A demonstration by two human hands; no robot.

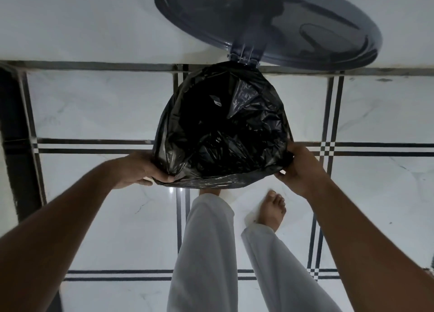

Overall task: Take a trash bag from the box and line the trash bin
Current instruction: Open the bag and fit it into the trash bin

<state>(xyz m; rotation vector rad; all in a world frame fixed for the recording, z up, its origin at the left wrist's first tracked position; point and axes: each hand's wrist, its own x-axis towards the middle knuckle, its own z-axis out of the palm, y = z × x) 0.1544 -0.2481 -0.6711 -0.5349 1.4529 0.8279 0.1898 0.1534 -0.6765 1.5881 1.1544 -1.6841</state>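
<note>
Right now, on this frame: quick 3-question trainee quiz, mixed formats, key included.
1. True or false: the bin lid is shut.
2. Which hand grips the trash bag at the near rim? A) left hand only B) right hand only C) both
3. Fill in: the person's foot on the tiled floor is ____ (bare/shod).

Key: 1 false, the lid stands open behind the bag. 2 C, one hand at each side of the bag's edge. 3 bare.

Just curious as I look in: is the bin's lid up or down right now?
Up. The grey lid stands swung back on its hinge, its underside facing the camera, while the black trash bag covers the open mouth below.
</note>
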